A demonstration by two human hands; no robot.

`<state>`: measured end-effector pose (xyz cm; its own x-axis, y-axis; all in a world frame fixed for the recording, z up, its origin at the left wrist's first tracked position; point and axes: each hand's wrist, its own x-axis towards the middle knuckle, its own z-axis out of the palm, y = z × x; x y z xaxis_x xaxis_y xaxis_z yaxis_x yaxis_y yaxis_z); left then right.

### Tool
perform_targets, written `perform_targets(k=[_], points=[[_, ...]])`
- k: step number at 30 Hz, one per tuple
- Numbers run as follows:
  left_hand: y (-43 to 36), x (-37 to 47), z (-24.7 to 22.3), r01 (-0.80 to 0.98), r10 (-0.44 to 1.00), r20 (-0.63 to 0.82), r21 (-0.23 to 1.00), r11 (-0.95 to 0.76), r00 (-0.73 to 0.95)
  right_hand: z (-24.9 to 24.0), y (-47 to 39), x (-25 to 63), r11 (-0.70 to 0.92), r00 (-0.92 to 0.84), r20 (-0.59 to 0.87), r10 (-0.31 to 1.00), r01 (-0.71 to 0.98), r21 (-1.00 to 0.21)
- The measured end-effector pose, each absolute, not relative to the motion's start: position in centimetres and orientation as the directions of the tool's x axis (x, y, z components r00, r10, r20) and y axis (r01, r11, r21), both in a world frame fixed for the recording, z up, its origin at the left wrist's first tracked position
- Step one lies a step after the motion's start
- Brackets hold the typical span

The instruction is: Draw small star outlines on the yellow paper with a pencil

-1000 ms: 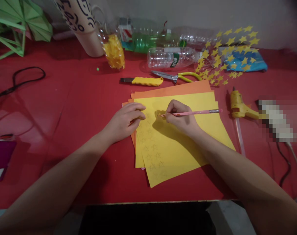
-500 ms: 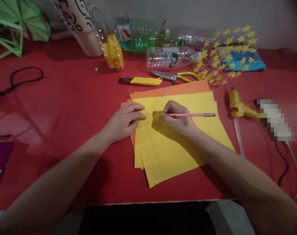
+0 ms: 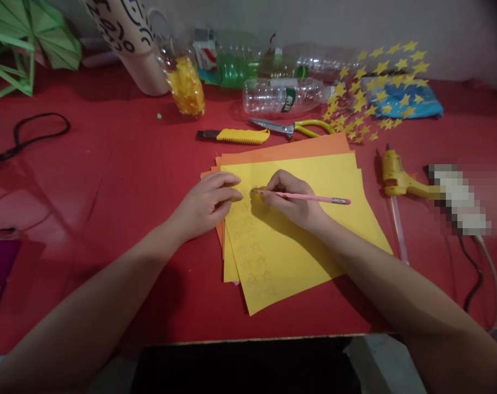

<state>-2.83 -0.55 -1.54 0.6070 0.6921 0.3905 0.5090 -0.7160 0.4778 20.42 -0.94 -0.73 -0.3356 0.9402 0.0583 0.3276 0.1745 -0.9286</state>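
A pink pencil [image 3: 314,197] is pinched in my right hand [image 3: 291,200], its tip at the upper left part of a yellow paper sheet [image 3: 309,235]. Pencil-drawn stars run down the left side of that sheet. My left hand [image 3: 211,202] rests at the sheet's left edge, fingers a little apart, holding nothing. Beneath the yellow sheet lie more yellow paper and orange sheets [image 3: 314,149], whose edges stick out at the top and left.
Behind the paper lie a yellow cutter [image 3: 242,135], scissors [image 3: 309,128], a clear bottle [image 3: 268,97] and many yellow stars [image 3: 358,101]. A glue gun [image 3: 396,178] lies at the right. A cup [image 3: 144,65] and a container of yellow pieces [image 3: 186,87] stand at the back left.
My right hand has shifted slightly left on the sheet, and the pencil's eraser end has swung left and toward me. My left hand stays in place on the paper.
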Motion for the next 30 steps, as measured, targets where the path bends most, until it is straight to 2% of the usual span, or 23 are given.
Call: perform_targets(k=[12,20,30], points=[[-0.57,-2.75,-1.62,0.501,0.691,0.404,0.484,-0.717,0.599,-0.54,-1.01,20.15,0.174,-0.324,0.047,0.945,0.376,-0.910],[-0.59,-2.87,-1.68,0.519,0.710,0.367,0.495,-0.696,0.602,-0.62,-1.07,20.19,0.213,-0.286,0.111,0.952,0.356,-0.910],[-0.66,-2.88,-1.43,0.523,0.721,0.339,0.515,-0.680,0.604,-0.86,-1.11,20.23,0.195,-0.218,0.121,0.968,0.360,-0.912]])
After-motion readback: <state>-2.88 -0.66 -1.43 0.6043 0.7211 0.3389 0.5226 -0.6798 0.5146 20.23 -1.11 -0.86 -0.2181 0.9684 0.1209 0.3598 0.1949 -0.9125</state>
